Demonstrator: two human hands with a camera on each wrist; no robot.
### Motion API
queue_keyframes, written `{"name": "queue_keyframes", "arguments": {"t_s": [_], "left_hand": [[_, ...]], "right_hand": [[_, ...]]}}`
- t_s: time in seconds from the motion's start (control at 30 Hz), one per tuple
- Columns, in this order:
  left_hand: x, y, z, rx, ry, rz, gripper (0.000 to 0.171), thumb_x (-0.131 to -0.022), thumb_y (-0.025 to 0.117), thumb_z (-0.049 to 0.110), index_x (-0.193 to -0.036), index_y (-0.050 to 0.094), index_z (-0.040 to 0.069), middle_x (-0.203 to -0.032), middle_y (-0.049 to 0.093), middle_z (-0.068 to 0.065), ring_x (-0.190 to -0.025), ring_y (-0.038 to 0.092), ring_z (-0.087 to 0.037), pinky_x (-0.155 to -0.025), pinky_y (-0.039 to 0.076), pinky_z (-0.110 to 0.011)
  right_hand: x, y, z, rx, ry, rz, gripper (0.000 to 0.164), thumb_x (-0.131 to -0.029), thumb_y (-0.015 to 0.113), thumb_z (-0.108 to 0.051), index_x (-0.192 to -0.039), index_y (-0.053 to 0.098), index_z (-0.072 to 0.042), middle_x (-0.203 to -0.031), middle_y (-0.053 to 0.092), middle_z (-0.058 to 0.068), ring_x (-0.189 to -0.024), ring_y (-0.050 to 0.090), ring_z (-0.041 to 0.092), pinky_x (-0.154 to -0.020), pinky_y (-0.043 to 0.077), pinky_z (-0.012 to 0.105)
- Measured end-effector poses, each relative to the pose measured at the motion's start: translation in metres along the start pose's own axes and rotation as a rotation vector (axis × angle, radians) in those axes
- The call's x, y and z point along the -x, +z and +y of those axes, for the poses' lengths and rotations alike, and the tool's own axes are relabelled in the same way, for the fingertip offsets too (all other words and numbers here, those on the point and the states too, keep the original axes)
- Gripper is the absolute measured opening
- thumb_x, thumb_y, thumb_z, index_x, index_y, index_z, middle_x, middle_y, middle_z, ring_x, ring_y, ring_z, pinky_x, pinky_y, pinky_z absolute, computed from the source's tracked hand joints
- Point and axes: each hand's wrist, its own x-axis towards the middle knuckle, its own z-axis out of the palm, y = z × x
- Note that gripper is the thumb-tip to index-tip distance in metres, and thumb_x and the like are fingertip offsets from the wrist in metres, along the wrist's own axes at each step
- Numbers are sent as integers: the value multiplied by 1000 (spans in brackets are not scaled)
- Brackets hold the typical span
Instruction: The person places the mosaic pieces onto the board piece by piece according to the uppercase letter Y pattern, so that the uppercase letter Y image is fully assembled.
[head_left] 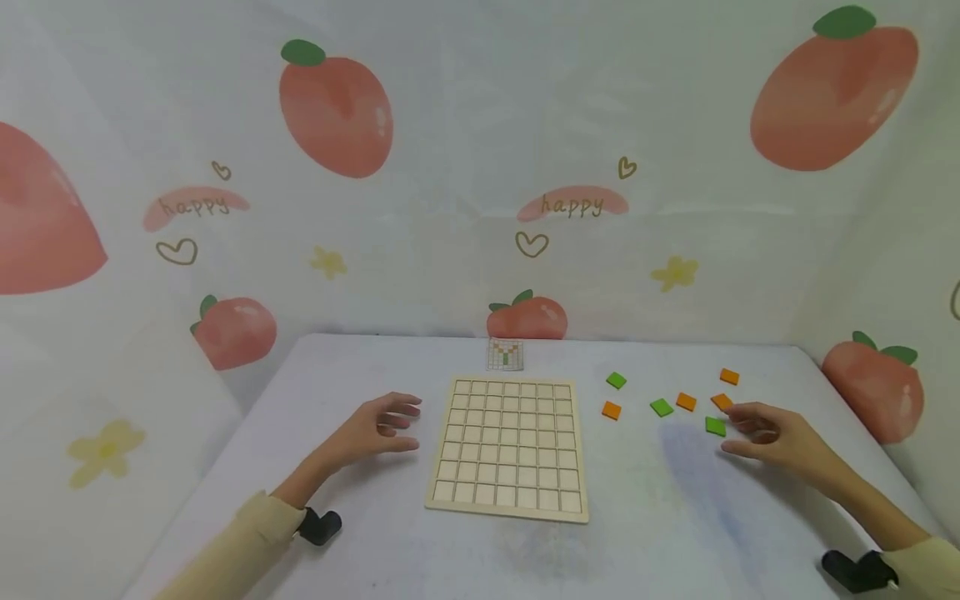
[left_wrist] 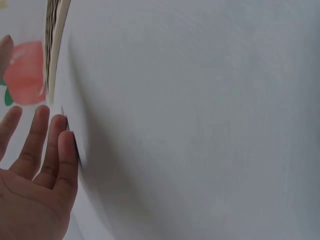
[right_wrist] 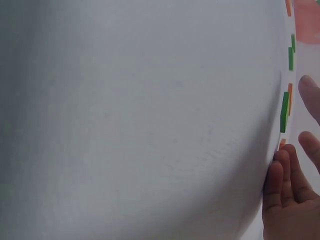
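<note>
A square wooden grid board [head_left: 507, 450] lies flat on the white table, its cells bare. To its left my left hand [head_left: 384, 425] hovers with fingers spread and nothing in them; the left wrist view shows the same relaxed hand [left_wrist: 42, 175] beside the board's edge [left_wrist: 56, 50]. My right hand [head_left: 772, 437] is at the right, close to a green tile [head_left: 716, 427] and an orange tile [head_left: 722, 402]. Its thumb and fingers are apart, holding nothing. In the right wrist view, tiles stand out beyond the hand [right_wrist: 295, 200], among them a green tile [right_wrist: 284, 112].
A small printed pattern card [head_left: 506, 355] lies behind the board. More loose tiles lie right of the board, including a green one [head_left: 617, 380], another green one [head_left: 662, 407] and an orange one [head_left: 611, 410]. A fruit-print curtain [head_left: 450, 167] rises behind the table.
</note>
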Motion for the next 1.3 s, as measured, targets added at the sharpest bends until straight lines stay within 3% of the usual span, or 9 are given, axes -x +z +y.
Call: {"name": "queue_keyframes", "arguments": {"t_s": [0.4, 0.8, 1.03, 1.3], "left_hand": [[-25, 19, -1, -62, 70, -25, 62, -84, 86, 28, -136, 60, 7, -127, 66, -10, -113, 62, -30, -91, 50, -48], [-35, 29, 3, -118, 82, -16, 62, -81, 89, 27, -132, 63, 5, -123, 66, -8, -106, 63, -26, -83, 51, -34], [-36, 33, 8, -197, 56, 5, 61, -77, 91, 26, -129, 66, 7, -120, 64, -4, -101, 60, -21, -80, 49, -32], [-41, 33, 10, -270, 72, -2, 53, -78, 91, 24, -123, 70, 7, -117, 65, -5, -100, 61, -22, -81, 49, -36]], "right_hand": [[-10, 3, -6, 16, 42, -12, 56, -79, 90, -20, -122, 66, 7, -113, 69, 19, -90, 59, 6, -73, 51, 18], [-18, 9, -11, -7, 102, -56, 58, -81, 88, -25, -123, 66, 7, -115, 68, 19, -97, 60, 29, -75, 51, 19], [-18, 9, -8, 12, 98, -64, 47, -84, 86, -20, -119, 69, 7, -108, 69, 15, -92, 59, 27, -72, 52, 20], [-19, 9, -4, 11, 115, -76, 34, -85, 84, -13, -111, 72, 6, -101, 69, 11, -85, 58, 24, -67, 52, 22]]}}
